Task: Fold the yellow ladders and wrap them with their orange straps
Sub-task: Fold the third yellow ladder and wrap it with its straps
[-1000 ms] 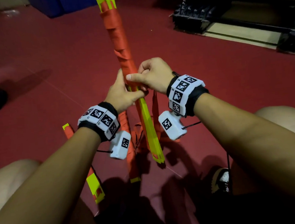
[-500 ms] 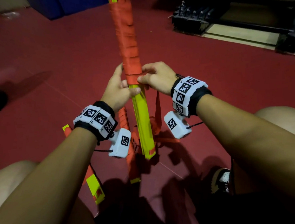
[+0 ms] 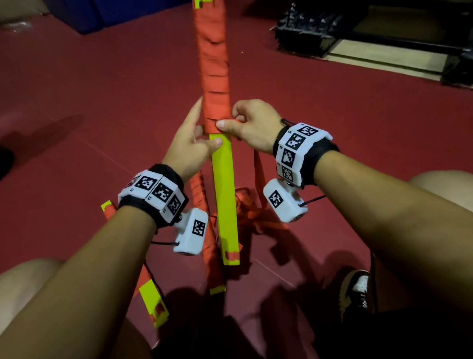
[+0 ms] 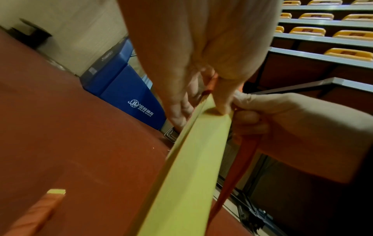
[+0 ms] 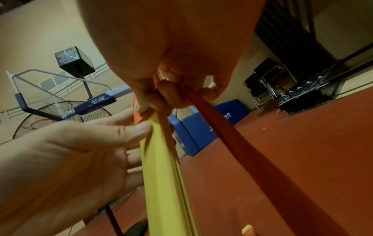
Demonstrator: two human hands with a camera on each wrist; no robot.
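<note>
Head, left hand: your left hand (image 3: pixel 189 149) grips the upright folded ladder (image 3: pixel 225 197), thumb across its yellow face.
Head, right hand: your right hand (image 3: pixel 251 129) pinches the orange strap (image 3: pixel 213 66) at the lowest wrap.
Left wrist: thumb presses the ladder (image 4: pixel 193 167); loose strap (image 4: pixel 238 162) hangs beside it.
Right wrist: curled fingers (image 5: pixel 167 94) clamp the strap (image 5: pixel 242 143), which trails toward the red floor (image 5: pixel 302 151).

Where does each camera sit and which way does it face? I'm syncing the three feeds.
Head: on the head, looking down at the ladder, strap, both forearms, left hand, right hand, knees.
Left wrist: under the left hand, facing the bleachers; the right hand shows.
Right wrist: under the right hand, facing the fan; the left hand shows.
Shared: all show the ladder and mat.
</note>
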